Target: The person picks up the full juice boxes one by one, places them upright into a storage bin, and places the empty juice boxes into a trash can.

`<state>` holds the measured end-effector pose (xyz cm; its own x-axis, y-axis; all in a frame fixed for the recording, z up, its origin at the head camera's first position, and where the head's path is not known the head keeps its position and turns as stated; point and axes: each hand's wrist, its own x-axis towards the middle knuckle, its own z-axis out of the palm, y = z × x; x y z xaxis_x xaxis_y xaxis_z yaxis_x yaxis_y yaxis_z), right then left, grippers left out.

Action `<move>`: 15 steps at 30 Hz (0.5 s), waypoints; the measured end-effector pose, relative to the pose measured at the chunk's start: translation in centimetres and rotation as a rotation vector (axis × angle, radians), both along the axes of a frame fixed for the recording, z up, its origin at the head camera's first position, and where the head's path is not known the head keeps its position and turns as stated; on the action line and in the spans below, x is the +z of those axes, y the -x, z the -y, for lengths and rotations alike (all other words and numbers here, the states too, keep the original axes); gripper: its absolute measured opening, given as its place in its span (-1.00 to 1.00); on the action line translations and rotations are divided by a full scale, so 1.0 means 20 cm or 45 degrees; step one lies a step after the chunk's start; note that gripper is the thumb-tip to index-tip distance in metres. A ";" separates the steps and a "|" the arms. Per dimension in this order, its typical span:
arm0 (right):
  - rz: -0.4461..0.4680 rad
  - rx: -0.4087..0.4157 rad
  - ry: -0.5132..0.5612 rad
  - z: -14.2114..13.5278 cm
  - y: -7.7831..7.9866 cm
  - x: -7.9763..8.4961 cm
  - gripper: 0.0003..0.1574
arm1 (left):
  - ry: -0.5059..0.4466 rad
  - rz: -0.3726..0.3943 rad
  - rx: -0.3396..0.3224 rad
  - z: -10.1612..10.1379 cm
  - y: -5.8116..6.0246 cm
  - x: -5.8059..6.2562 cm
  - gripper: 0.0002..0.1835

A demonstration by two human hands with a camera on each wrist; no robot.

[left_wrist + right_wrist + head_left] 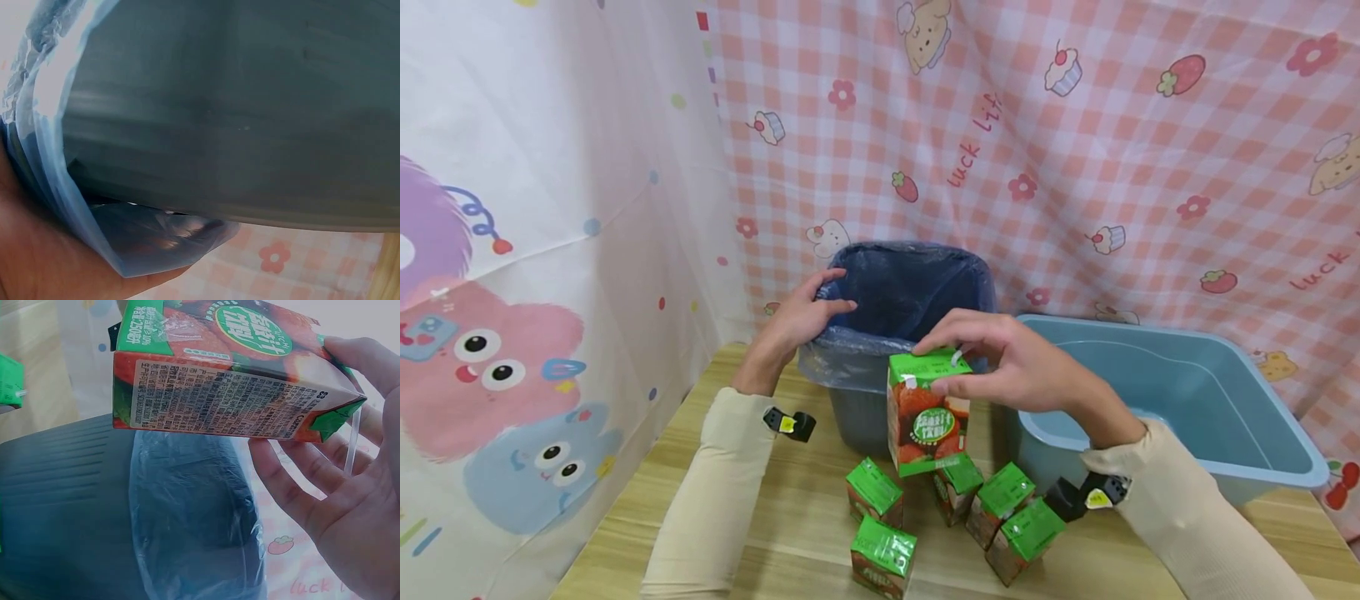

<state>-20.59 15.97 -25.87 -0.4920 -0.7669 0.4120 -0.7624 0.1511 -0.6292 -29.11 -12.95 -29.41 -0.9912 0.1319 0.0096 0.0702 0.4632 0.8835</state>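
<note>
My right hand point(1018, 358) pinches a green and red juice box point(928, 425) near its top, with fingers behind it and thumb in front. A white straw point(352, 442) sticks out of its top. In the head view, the box hangs before the front of a dark trash bin point(861, 425) with a bluish plastic liner point(850, 367) folded over its rim. My left hand point(801, 317) grips the bin's left rim over the liner, thumb and a finger pointing inward. The left wrist view shows the palm against the liner point(53, 144), its fingertips hidden.
Several more juice boxes point(880, 550) stand on the wooden table point(790, 533) in front of the bin. A blue plastic tub point(1210, 367) stands at right, close beside the bin. Patterned cloths point(1097, 167) hang behind and at left.
</note>
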 end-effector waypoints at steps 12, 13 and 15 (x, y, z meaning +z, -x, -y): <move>-0.021 0.012 0.035 0.01 0.02 0.03 -0.54 | -0.015 0.012 -0.004 0.00 0.00 0.00 -0.33; -0.023 0.015 0.040 0.01 0.02 0.04 -0.54 | -0.016 0.010 -0.004 0.00 0.00 0.00 -0.33; -0.032 0.018 0.045 0.01 0.02 0.04 -0.54 | -0.013 0.010 -0.002 0.00 0.00 0.00 -0.34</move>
